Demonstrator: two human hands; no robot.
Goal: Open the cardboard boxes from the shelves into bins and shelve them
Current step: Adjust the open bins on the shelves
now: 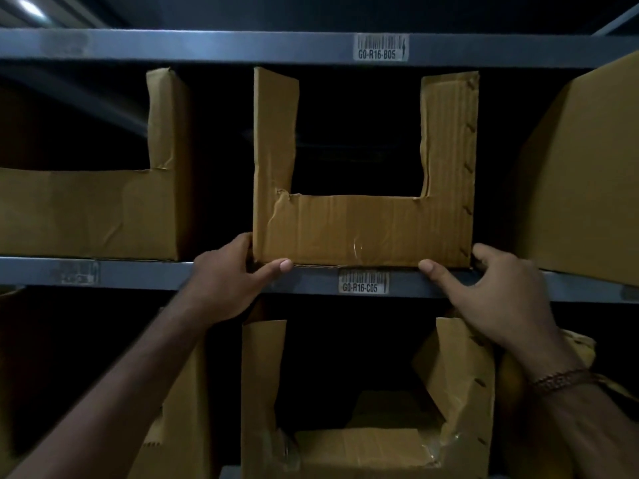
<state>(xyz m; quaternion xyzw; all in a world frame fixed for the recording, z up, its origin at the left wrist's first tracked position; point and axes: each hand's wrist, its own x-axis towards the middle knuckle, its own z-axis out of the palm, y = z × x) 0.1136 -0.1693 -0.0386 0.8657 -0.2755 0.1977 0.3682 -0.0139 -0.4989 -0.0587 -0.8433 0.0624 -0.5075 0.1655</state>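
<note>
Both my hands, left hand (pixel 228 281) and right hand (pixel 498 292), grasping one cut-open cardboard bin (pixel 363 229) at frame centre, four other boxes, labels (pixel 363 282) G0-R16-C05, G0-R16-B05 above.

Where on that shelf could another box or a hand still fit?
Dark gaps lie each side of the middle bin: a wider one toward the left bin, a narrower one toward the closed box. No other free spot shows on this shelf.

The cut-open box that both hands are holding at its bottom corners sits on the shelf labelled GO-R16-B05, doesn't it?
Not quite: the head view shows the box resting on the shelf labelled GO-R16-C05; the B05 label is on the shelf above. The left hand and right hand are indeed at its bottom corners.
</note>
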